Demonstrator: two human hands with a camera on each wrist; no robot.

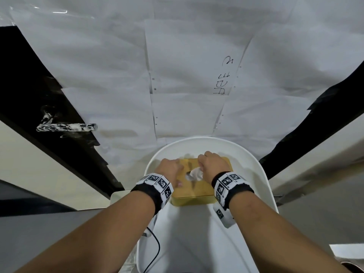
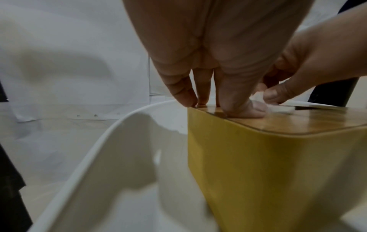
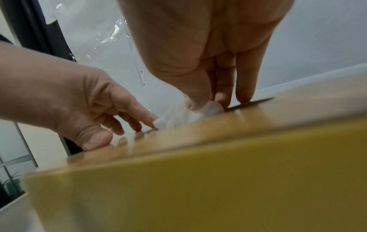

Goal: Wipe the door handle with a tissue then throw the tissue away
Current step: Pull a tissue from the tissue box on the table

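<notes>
While your right hand (image 1: 213,166) pinches the tissue (image 1: 195,173) and left hand (image 1: 171,168) presses flat on the yellow box (image 1: 194,197), a sharp yank could tear it.

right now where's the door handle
In the head view, the door handle sticks out from the dark door edge at left, above and left of the yellow tissue box.

White chair (image 1: 262,174) beneath paper-covered wall (image 1: 118,56).
</notes>
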